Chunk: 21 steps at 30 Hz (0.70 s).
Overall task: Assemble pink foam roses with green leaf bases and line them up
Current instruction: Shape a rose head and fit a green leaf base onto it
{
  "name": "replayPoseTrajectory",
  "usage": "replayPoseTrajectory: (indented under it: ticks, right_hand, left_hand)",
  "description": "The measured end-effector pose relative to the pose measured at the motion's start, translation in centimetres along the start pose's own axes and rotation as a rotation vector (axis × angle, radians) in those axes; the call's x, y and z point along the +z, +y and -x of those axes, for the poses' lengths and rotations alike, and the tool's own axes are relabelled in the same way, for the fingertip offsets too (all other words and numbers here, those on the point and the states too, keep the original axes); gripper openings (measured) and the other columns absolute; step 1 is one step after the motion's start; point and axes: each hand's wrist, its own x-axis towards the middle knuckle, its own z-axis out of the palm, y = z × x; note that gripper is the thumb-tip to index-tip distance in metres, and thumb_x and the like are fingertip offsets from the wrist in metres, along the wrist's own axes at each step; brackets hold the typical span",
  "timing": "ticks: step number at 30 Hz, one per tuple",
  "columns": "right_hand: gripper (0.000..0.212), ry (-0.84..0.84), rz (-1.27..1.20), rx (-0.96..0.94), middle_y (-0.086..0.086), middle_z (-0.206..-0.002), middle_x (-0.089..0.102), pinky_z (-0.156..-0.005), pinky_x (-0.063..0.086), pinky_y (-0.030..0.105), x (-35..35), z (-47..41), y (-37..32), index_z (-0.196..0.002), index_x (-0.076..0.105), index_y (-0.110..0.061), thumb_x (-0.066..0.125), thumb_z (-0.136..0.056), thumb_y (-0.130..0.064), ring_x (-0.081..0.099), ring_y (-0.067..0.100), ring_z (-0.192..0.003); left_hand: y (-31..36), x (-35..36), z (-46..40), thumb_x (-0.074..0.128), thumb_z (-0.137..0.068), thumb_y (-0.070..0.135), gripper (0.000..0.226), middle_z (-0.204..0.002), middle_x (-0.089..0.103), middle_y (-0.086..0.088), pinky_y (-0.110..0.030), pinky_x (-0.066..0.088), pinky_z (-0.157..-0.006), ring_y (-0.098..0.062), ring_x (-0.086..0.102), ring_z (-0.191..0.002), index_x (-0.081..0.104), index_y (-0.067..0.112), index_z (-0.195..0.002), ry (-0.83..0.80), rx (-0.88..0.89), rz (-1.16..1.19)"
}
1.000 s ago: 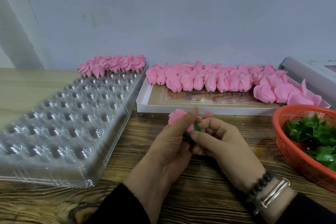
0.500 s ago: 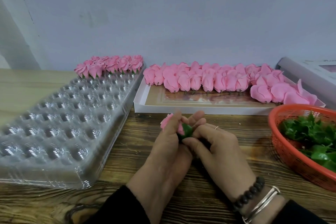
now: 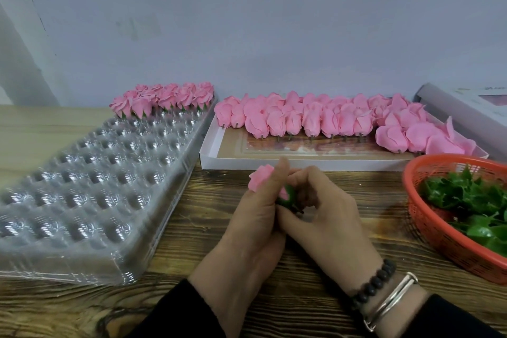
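Head view: since a second ago the green leaf base (image 3: pixel 288 196) has slid up against the pink rose (image 3: pixel 260 180), seemingly seated. Left hand (image 3: pixel 255 217) fingers pinch the bloom; right hand (image 3: pixel 326 214) fingers pinch the base. Placement comes next.

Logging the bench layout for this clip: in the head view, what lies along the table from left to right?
Clear plastic cell tray with finished roses at its far end → white box of bare pink rose heads → orange basket of green leaf bases.
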Motion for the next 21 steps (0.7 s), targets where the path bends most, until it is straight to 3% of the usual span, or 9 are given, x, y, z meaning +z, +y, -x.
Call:
replayPoseTrajectory:
  ticks: [2,5,9,12,14,17,19,21]
  right_hand:
    - [0.018,-0.040,-0.280,0.103,-0.009,-0.060,0.060,-0.059,0.049,0.022,-0.4,-0.3,-0.2,-0.073,0.059,-0.023,0.072,-0.069,-0.011,0.053,0.003,-0.058]
    - [0.013,-0.186,-0.551,0.179,-0.008,-0.058,0.061,-0.056,0.046,0.013,-1.0,-0.3,-0.3,-0.077,0.066,-0.011,0.070,-0.073,0.001,0.055,0.001,-0.057]
    - [0.016,-0.153,-0.366,0.153,-0.007,-0.066,0.058,-0.059,0.043,0.014,-0.8,-0.5,0.1,-0.082,0.064,-0.013,0.072,-0.073,-0.003,0.050,0.004,-0.061]
    - [0.030,-0.031,-0.228,0.034,-0.005,-0.080,0.060,-0.072,0.044,0.014,-1.1,-0.5,0.2,-0.093,0.058,-0.024,0.068,-0.075,-0.001,0.055,0.006,-0.074]
    - [0.035,-0.031,-0.151,-0.076,-0.005,-0.093,0.061,-0.078,0.040,0.010,-1.5,-0.3,0.1,-0.103,0.054,-0.030,0.065,-0.076,-0.010,0.056,0.003,-0.086]
    - [0.044,-0.092,-0.011,-0.156,-0.008,-0.102,0.060,-0.081,0.036,0.005,-1.7,-0.2,-0.1,-0.111,0.052,-0.035,0.066,-0.070,-0.027,0.054,0.000,-0.095]
    - [0.048,-0.123,0.041,-0.173,-0.012,-0.104,0.058,-0.082,0.035,0.003,-1.7,-0.2,-0.1,-0.112,0.051,-0.039,0.069,-0.069,-0.033,0.052,-0.005,-0.098]
    - [0.043,-0.125,0.035,-0.161,-0.015,-0.103,0.058,-0.081,0.035,0.003,-1.7,-0.1,-0.1,-0.111,0.053,-0.038,0.073,-0.073,-0.033,0.051,-0.007,-0.097]
  left_hand:
    - [0.2,-0.2,-0.1,0.071,-0.070,0.031,0.023,-0.082,0.063,-0.012,-0.032,0.052,-0.074,-0.022,0.062,-0.080,0.070,0.010,-0.078,-0.037,0.004,-0.071]
    - [0.5,-0.4,-0.2,0.078,-0.065,0.026,0.022,-0.089,0.064,-0.015,-0.031,0.052,-0.075,-0.022,0.063,-0.083,0.073,0.007,-0.076,-0.043,0.003,-0.127]
    - [0.7,-0.7,-0.2,0.075,-0.070,0.017,0.026,-0.080,0.067,-0.021,-0.033,0.056,-0.074,-0.027,0.065,-0.076,0.069,-0.005,-0.085,0.001,0.158,-0.274]
    - [1.5,-1.1,-0.1,0.073,-0.075,0.010,0.011,-0.076,0.072,-0.016,-0.027,0.055,-0.064,-0.017,0.065,-0.069,0.071,0.001,-0.081,0.063,0.393,-0.721]
    - [1.8,-1.4,0.0,0.069,-0.072,0.013,0.011,-0.072,0.070,-0.009,-0.031,0.052,-0.065,-0.014,0.060,-0.066,0.069,0.007,-0.081,0.076,0.460,-0.994]
    - [1.7,-1.4,0.2,0.065,-0.073,0.006,0.041,-0.089,0.069,0.003,-0.033,0.052,-0.078,-0.011,0.064,-0.081,0.060,0.022,-0.111,0.026,0.442,-1.205]
    - [1.5,-1.5,0.2,0.064,-0.078,0.007,0.067,-0.105,0.064,0.010,-0.026,0.047,-0.088,-0.009,0.062,-0.097,0.038,0.031,-0.135,-0.012,0.456,-1.335]
    - [1.5,-1.6,0.2,0.063,-0.080,0.012,0.079,-0.106,0.061,0.012,-0.024,0.043,-0.088,-0.009,0.060,-0.101,0.022,0.033,-0.144,-0.012,0.489,-1.404]
